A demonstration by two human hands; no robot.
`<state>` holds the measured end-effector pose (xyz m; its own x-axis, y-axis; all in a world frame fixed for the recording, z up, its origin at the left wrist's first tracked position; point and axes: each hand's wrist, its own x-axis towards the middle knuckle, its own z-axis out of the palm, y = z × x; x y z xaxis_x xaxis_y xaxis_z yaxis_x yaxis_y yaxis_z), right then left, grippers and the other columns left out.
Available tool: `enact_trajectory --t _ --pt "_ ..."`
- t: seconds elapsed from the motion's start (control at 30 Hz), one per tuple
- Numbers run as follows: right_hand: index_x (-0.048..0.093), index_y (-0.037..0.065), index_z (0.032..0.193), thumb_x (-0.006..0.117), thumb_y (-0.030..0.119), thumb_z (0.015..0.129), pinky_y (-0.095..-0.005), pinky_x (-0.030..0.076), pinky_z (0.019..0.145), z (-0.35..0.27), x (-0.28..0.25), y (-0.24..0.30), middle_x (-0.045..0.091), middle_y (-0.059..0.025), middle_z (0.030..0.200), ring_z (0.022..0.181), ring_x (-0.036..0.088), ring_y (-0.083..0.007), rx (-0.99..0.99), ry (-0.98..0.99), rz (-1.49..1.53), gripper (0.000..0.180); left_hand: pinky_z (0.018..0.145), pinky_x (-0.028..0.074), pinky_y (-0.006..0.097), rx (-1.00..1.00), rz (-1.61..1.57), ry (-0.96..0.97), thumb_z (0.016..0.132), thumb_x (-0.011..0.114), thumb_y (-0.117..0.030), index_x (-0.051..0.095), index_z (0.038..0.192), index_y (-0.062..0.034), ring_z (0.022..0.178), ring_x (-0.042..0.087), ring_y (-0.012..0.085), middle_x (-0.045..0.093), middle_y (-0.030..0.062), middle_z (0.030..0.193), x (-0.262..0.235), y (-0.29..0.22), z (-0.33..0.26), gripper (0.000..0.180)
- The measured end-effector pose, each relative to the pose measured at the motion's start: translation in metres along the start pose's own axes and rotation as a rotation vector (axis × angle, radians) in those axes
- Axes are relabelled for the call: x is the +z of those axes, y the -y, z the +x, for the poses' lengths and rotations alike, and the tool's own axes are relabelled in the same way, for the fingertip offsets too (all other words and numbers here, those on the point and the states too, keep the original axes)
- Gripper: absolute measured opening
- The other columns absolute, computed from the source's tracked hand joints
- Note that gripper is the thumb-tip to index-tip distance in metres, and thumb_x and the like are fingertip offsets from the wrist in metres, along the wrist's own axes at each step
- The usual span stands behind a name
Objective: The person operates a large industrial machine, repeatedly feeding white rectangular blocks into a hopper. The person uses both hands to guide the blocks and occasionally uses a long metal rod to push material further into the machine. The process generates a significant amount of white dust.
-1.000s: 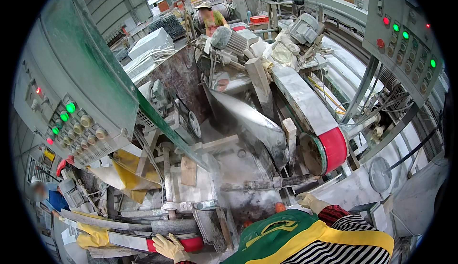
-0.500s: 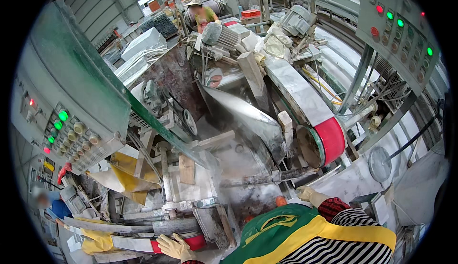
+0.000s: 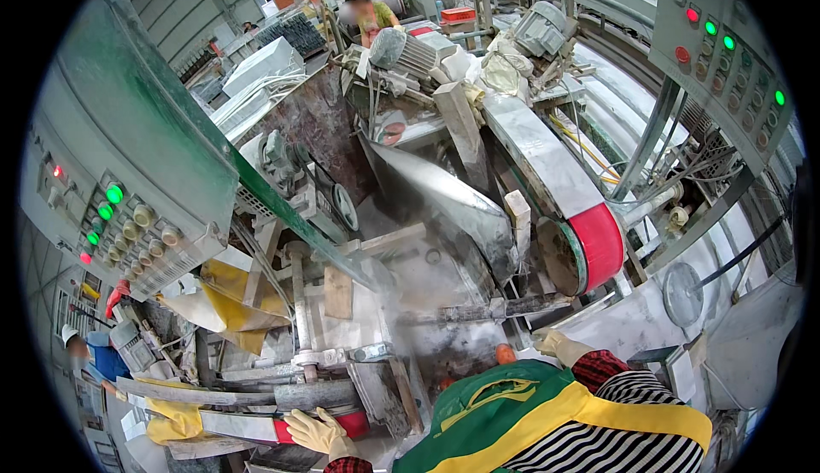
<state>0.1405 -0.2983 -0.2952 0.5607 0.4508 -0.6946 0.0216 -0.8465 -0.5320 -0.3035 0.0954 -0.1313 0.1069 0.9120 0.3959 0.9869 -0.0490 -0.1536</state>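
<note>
A cream glove covers my left hand (image 3: 320, 432), at the lower left. Its fingers are spread over the red end of a narrow white-and-red belt (image 3: 282, 430); whether they press on it I cannot tell. My right hand (image 3: 561, 346), gloved alike, reaches to the edge of a pale, wet-looking surface (image 3: 602, 329) right of my body. Its fingers look stretched out, partly out of sight, and no held thing shows. Just left of it is a small orange-red round thing (image 3: 506, 354). Ahead stands a larger belt with a red end (image 3: 596, 247), beside a curved shiny metal sheet (image 3: 448, 195).
Control panels with lit buttons flank me, one at left (image 3: 128, 225) and one at right (image 3: 726, 54). Motors (image 3: 542, 29) and wooden posts (image 3: 461, 127) stand ahead. One person (image 3: 371, 20) is at the far machine; another in blue (image 3: 96, 355) is at far left. A round plate (image 3: 683, 293) juts in at right.
The view has shifted slightly, so the machines sit a little farther right. The person in blue at far left shows more fully. My hands have stayed nearly in place.
</note>
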Motion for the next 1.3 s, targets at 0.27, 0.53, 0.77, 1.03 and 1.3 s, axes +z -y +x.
enact_trajectory --t 0.27,0.53,0.77,1.03,1.3 --pt "0.056 0.013 0.135 0.066 0.035 0.082 -0.0377 0.046 0.104 0.001 0.001 -0.004 0.061 -0.0147 0.132 0.120 0.059 -0.0313 -0.023 -0.014 -0.051 0.059 0.114 0.024 0.052 -0.040 0.006 0.063 0.093 0.053 -0.048 0.038 0.144 -0.0050 0.138 0.031 0.0421 0.031 0.0214 0.154 -0.009 -0.010 -0.004 0.068" --pt "0.056 0.013 0.136 0.066 0.035 0.082 -0.0371 0.046 0.104 0.001 0.003 -0.003 0.060 -0.0146 0.133 0.121 0.058 -0.0309 0.007 -0.009 -0.022 0.059 0.115 0.022 0.052 -0.026 0.013 0.063 0.094 0.051 -0.048 0.037 0.145 -0.0050 0.139 0.029 0.0417 0.029 0.0217 0.155 -0.013 -0.017 -0.009 0.069" --pt "0.057 0.015 0.134 0.065 0.031 0.079 -0.0375 0.052 0.092 -0.003 0.003 0.000 0.065 -0.0189 0.120 0.102 0.067 -0.0293 -0.049 -0.045 -0.050 0.057 0.116 0.020 0.052 -0.057 0.030 0.103 0.094 0.051 -0.047 0.035 0.147 -0.0061 0.141 0.027 0.0409 0.026 0.0215 0.157 -0.011 -0.020 -0.013 0.070" --pt "0.059 0.015 0.132 0.063 0.032 0.078 -0.0386 0.053 0.093 -0.004 0.003 0.002 0.068 -0.0202 0.116 0.103 0.068 -0.0318 -0.105 -0.097 -0.143 0.057 0.118 0.017 0.051 -0.073 0.000 0.166 0.093 0.054 -0.043 0.032 0.149 -0.0071 0.143 0.023 0.0410 0.022 0.0211 0.158 -0.021 -0.027 -0.018 0.069" --pt "0.060 0.015 0.133 0.065 0.033 0.080 -0.0385 0.046 0.103 0.006 0.011 -0.005 0.061 -0.0184 0.130 0.119 0.058 -0.0346 -0.059 -0.025 -0.054 0.056 0.118 0.015 0.052 -0.057 -0.035 0.181 0.093 0.056 -0.041 0.033 0.148 -0.0069 0.144 0.021 0.0417 0.020 0.0228 0.158 -0.025 -0.033 -0.022 0.069"
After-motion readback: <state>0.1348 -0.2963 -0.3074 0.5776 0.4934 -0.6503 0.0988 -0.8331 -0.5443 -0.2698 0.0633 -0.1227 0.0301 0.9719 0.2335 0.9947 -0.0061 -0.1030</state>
